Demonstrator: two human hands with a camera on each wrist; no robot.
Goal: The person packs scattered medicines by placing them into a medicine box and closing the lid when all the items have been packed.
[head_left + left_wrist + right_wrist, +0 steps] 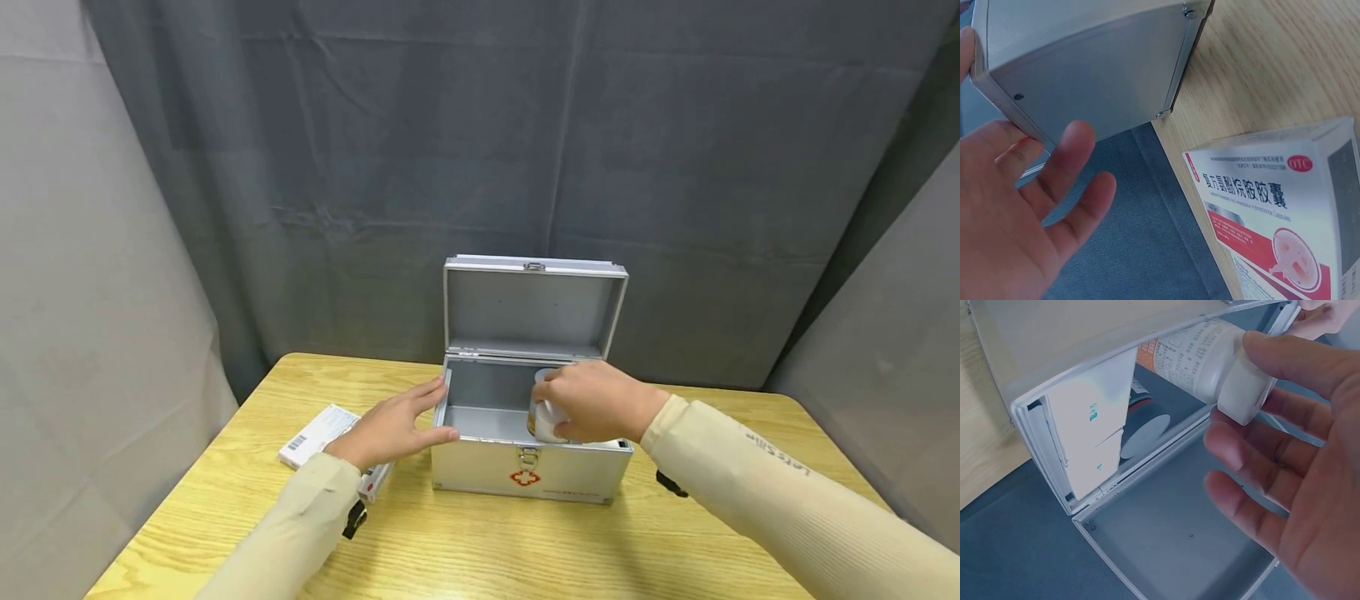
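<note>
A silver first-aid case (480,467) with a red cross emblem stands with its lid (536,308) raised. My right hand (600,400) reaches into its right half and holds a white medicine bottle (1194,359) by the cap (1244,390), thumb on one side and fingers on the other. The bottle, with an orange and white label, is tilted and partly within the case. At the left rim, my left hand (393,427) rests its outstretched fingertips, its thumb pointing along the front. White boxes (1091,403) and a dark container with a pale round end (1147,434) sit inside the case.
Left of the case, partly behind my left forearm, medicine boxes lie on the wooden table (465,550); one carton (1260,194) has a red band and an OTC mark. A white box (318,433) shows a barcode. A grey curtain (375,167) hangs behind.
</note>
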